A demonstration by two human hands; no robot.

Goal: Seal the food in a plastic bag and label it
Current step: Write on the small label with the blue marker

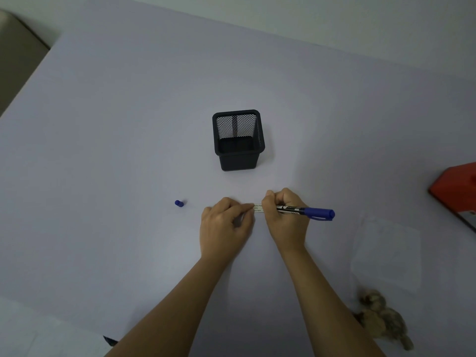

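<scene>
Though flat, label (258, 208) between the fingers (246, 207)

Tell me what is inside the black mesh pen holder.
Inside the pen holder only its dark floor and mesh back wall show; no pen stands in it. Its near wall's inner face is hidden, and the floor is too dark to rule out something small.

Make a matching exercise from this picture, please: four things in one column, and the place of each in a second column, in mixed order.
1. pen cap
2. mesh holder
3. marker
4. label strip

a. gripped by the right hand
b. held at one end by the left hand
c. standing upright beyond both hands
d. lying alone, far left

Pairs: 1-d, 2-c, 3-a, 4-b
</scene>
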